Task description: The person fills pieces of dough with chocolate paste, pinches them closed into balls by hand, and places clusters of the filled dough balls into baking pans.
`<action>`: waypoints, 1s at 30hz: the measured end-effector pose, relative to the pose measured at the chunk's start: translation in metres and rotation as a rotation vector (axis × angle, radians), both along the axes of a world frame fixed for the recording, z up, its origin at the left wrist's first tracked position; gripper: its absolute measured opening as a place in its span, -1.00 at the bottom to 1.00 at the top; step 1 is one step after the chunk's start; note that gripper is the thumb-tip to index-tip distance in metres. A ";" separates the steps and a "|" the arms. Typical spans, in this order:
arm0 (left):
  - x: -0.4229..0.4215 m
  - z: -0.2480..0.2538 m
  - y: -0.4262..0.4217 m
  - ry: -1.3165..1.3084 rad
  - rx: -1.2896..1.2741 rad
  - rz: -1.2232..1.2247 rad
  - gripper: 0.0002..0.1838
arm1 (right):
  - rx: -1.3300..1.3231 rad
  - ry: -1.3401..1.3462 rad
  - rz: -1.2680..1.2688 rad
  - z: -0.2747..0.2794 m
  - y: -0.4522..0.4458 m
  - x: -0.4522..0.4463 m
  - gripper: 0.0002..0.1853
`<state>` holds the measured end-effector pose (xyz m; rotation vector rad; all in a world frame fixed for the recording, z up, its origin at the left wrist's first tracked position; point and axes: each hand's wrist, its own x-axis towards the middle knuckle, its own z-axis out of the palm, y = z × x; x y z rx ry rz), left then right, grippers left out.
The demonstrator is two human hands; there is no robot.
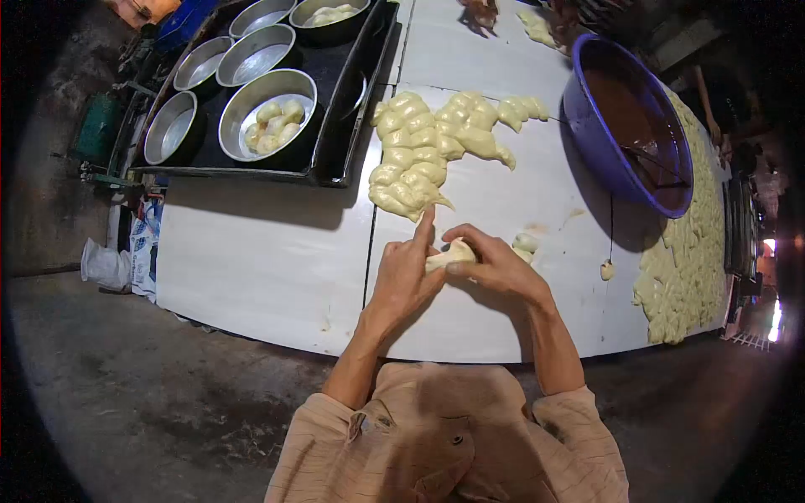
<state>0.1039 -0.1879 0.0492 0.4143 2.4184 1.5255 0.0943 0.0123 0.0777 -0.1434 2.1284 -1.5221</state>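
Both hands meet over the white table near its front edge, around a small piece of dough (457, 252). My left hand (405, 270) holds its left side, with the index finger stretched forward toward the large dough pieces (411, 151). My right hand (496, 261) grips the same piece between thumb and fingers. Just beyond my right hand lie small dough balls (525, 246). The large dough lies in joined, glossy lumps ahead of my hands.
A black tray (243, 173) at the upper left holds round metal pans, one with dough balls (274, 127). A purple basin (579, 109) with brown liquid stands at the right, beside a wide spread of dough (692, 268). Another person's hand (480, 15) shows at the far edge.
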 end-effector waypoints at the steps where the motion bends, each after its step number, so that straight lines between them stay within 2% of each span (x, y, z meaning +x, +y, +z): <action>1: 0.000 0.000 0.000 0.005 -0.028 -0.003 0.04 | 0.000 -0.027 0.054 0.003 0.001 0.001 -0.59; 4: 0.000 0.005 0.000 0.042 -0.111 -0.010 0.01 | 0.115 0.016 0.124 0.012 0.001 -0.003 -0.64; 6: 0.004 0.007 0.000 0.102 -0.160 -0.014 -0.02 | 0.063 -0.011 -0.007 0.011 -0.005 0.000 -0.67; 8: 0.011 0.006 0.002 0.247 -0.188 0.030 -0.28 | 0.102 -0.095 -0.067 0.023 -0.011 0.001 -0.70; 9: 0.014 0.001 0.002 0.292 -0.226 0.006 -0.37 | 0.045 -0.004 -0.091 0.005 -0.010 0.003 -0.79; 10: 0.017 -0.002 0.002 0.337 -0.263 -0.017 -0.45 | -0.004 -0.041 -0.115 0.001 -0.009 0.005 -0.80; 11: 0.019 -0.002 0.004 0.275 -0.256 -0.014 -0.66 | -0.053 -0.076 -0.138 -0.002 -0.009 0.008 -0.82; 13: 0.025 -0.004 0.009 0.403 -0.316 0.034 -0.65 | -0.106 -0.223 -0.183 0.013 -0.010 0.008 -0.85; 14: 0.028 -0.005 0.010 0.464 -0.346 0.059 -0.64 | -0.228 -0.267 -0.217 0.012 -0.008 0.011 -0.85; 15: 0.029 -0.005 0.008 0.347 -0.384 0.018 -0.63 | -0.348 -0.309 -0.250 0.011 -0.003 0.014 -0.84; 16: 0.029 -0.007 0.007 0.366 -0.414 0.039 -0.62 | -0.469 -0.348 -0.283 0.010 0.004 0.018 -0.83; 18: 0.030 -0.019 0.008 0.408 -0.468 0.072 -0.59 | -0.792 -0.263 -0.319 0.017 0.023 0.022 -0.79; 19: 0.029 -0.021 0.005 0.342 -0.523 -0.025 -0.39 | -0.802 -0.229 -0.328 0.026 0.030 0.021 -0.77; 22: 0.021 -0.001 0.003 0.158 -0.374 -0.072 -0.07 | -0.815 -0.180 -0.435 0.036 0.035 0.014 -0.62; 23: 0.015 0.011 0.007 0.057 -0.401 -0.093 0.19 | -0.815 -0.176 -0.480 0.038 0.034 0.012 -0.57; 24: 0.010 0.022 0.013 0.129 -0.390 -0.056 0.22 | -0.762 -0.194 -0.493 0.038 0.035 0.012 -0.55; 26: 0.002 0.045 0.026 0.192 -0.202 -0.027 0.02 | -0.660 -0.239 -0.511 0.032 0.037 0.017 -0.51; 28: -0.008 0.053 0.047 -0.124 0.208 0.062 -0.32 | -0.608 -0.179 -0.509 0.023 0.036 0.021 -0.56; 29: -0.011 0.064 0.056 -0.227 0.330 0.095 -0.62 | -0.534 -0.165 -0.504 0.025 0.039 0.023 -0.61; 30: -0.013 0.058 0.060 -0.223 0.322 0.086 -0.68 | -0.459 -0.145 -0.504 0.033 0.043 0.024 -0.65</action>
